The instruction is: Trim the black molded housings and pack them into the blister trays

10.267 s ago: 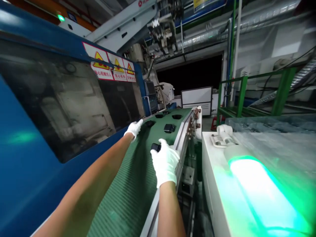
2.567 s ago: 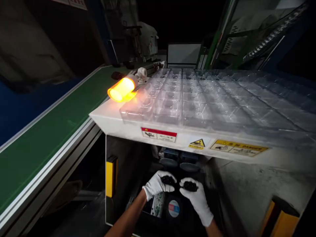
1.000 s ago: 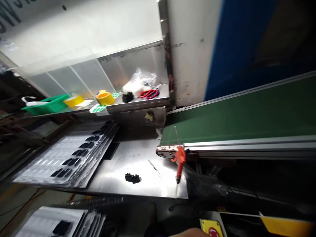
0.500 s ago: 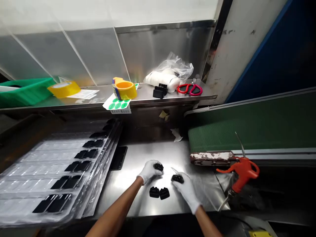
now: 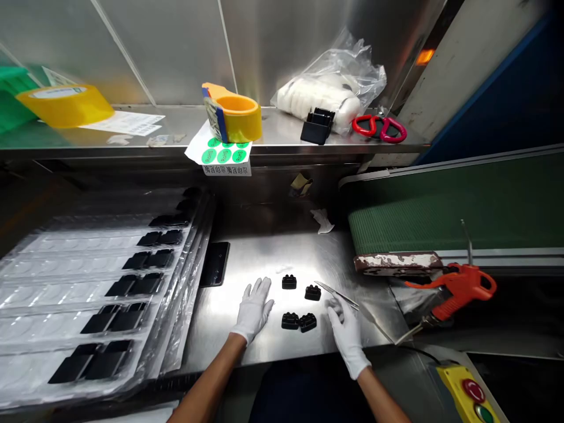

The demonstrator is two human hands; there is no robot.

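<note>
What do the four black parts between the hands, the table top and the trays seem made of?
Four black parts: probably moulded plastic, with glossy highlights. Table top: metal, likely stainless steel, from its grey sheen and blurred reflections. Trays: apparently thin clear plastic, with shiny see-through edges.

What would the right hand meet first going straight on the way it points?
Likely the thin metal tool, lying just ahead of the right hand; whether they touch is unclear.

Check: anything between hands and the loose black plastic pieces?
Nothing visible between the left hand and its nearest black plastic pieces. A slim metal tool is at the right hand, not across its gap to the front-right piece.
</note>
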